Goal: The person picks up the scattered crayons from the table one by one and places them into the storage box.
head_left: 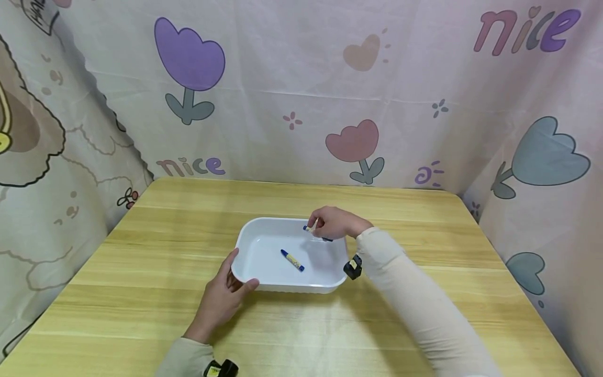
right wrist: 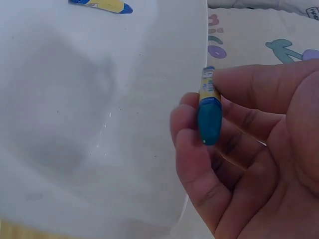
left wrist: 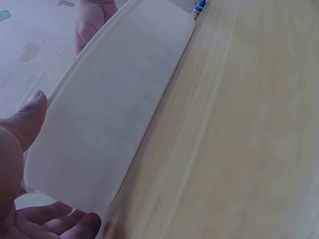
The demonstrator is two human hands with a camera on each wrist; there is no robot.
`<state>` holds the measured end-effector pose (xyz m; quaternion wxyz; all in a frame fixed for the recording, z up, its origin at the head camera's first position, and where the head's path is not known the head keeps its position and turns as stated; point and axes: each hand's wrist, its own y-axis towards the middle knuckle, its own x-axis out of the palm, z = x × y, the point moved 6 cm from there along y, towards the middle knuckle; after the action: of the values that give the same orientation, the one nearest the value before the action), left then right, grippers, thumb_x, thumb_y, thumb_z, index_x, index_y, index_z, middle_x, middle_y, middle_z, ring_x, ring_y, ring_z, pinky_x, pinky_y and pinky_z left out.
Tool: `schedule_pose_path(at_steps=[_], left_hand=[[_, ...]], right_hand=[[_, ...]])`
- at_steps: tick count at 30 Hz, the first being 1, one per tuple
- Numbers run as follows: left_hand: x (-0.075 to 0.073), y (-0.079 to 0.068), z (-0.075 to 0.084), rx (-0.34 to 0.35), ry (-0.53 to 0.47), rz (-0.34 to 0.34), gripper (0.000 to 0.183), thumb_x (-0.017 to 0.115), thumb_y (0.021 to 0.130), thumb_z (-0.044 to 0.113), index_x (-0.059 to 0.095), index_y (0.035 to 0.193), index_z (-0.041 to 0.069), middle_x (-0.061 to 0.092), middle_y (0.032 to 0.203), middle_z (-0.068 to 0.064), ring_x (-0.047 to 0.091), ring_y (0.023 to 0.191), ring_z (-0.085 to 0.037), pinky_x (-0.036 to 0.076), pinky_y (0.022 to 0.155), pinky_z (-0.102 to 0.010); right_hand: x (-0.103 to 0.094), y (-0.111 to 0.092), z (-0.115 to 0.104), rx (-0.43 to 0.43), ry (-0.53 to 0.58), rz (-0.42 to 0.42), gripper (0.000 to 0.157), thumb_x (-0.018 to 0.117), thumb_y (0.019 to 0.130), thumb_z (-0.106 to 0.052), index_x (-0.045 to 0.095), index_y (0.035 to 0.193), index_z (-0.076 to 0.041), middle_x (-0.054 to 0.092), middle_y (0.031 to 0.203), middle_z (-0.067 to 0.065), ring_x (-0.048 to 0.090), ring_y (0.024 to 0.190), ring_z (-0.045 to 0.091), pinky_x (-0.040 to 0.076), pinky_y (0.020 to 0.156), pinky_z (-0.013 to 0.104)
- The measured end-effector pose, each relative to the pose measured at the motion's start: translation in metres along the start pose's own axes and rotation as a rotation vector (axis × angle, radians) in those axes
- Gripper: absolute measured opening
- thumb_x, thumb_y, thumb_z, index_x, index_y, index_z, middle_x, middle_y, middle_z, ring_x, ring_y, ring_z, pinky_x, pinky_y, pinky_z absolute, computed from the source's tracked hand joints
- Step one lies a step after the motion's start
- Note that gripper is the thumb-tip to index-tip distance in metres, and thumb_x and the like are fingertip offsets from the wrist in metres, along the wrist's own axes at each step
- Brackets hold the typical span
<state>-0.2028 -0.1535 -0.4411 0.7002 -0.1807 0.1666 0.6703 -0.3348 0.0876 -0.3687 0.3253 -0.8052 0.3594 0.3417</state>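
Observation:
A white plastic basin [head_left: 270, 281] stands on the table. At its front left corner my left hand [head_left: 223, 298] grips it, thumb along the front and fingers round the left end. Over the back right part of the basin, my right hand [head_left: 333, 222] pinches a crayon between thumb and fingers. In the right wrist view this crayon [right wrist: 210, 119] shows a teal-blue tip and a yellow and blue wrapper. A second crayon [head_left: 292, 260], blue with a yellow wrapper, lies on the basin floor.
The wooden table [head_left: 188, 209] reaches back to a printed cloth [head_left: 264, 104], which also hangs at both sides. A small blue object [left wrist: 200, 7] shows by the basin's far end in the left wrist view; its kind is unclear.

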Motion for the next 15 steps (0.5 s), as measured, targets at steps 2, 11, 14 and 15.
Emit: schedule_pose_path(at_steps=[2, 11, 14, 15], left_hand=[[-0.0001, -0.0003, 0.0004, 0.000, -0.001, -0.001, 0.092, 0.072, 0.088, 0.039, 0.016, 0.156, 0.012, 0.032, 0.152, -0.024, 0.042, 0.132, -0.035, 0.045, 0.101, -0.040], [-0.0008, -0.0009, 0.0023, 0.003, 0.001, 0.002, 0.091, 0.072, 0.088, 0.037, 0.016, 0.156, 0.011, 0.031, 0.151, -0.025, 0.041, 0.132, -0.036, 0.045, 0.101, -0.041], [-0.0005, -0.0009, 0.0022, -0.002, 0.001, 0.003, 0.091, 0.072, 0.088, 0.036, 0.016, 0.156, 0.011, 0.032, 0.151, -0.025, 0.041, 0.132, -0.036, 0.044, 0.101, -0.041], [-0.0003, -0.0010, 0.0022, -0.002, -0.001, 0.003, 0.091, 0.072, 0.089, 0.035, 0.016, 0.156, 0.011, 0.032, 0.151, -0.025, 0.041, 0.132, -0.036, 0.044, 0.101, -0.041]], right_hand=[[0.0018, 0.0009, -0.0004, 0.002, -0.011, -0.016, 0.018, 0.064, 0.093, -0.011, 0.065, 0.110, -0.009, 0.061, 0.088, 0.003, 0.057, 0.076, 0.017, 0.051, 0.062, 0.026], [0.0036, 0.0040, -0.0017, 0.014, -0.047, -0.023, 0.017, 0.064, 0.093, -0.012, 0.066, 0.109, -0.011, 0.061, 0.090, 0.002, 0.056, 0.081, 0.018, 0.050, 0.066, 0.027], [0.0041, 0.0053, -0.0026, 0.015, -0.055, -0.021, 0.016, 0.065, 0.093, -0.012, 0.066, 0.109, -0.011, 0.061, 0.090, 0.002, 0.056, 0.082, 0.018, 0.050, 0.067, 0.027], [0.0043, 0.0056, -0.0032, 0.014, -0.052, -0.019, 0.016, 0.065, 0.093, -0.012, 0.066, 0.108, -0.011, 0.061, 0.090, 0.002, 0.056, 0.082, 0.018, 0.050, 0.066, 0.027]])
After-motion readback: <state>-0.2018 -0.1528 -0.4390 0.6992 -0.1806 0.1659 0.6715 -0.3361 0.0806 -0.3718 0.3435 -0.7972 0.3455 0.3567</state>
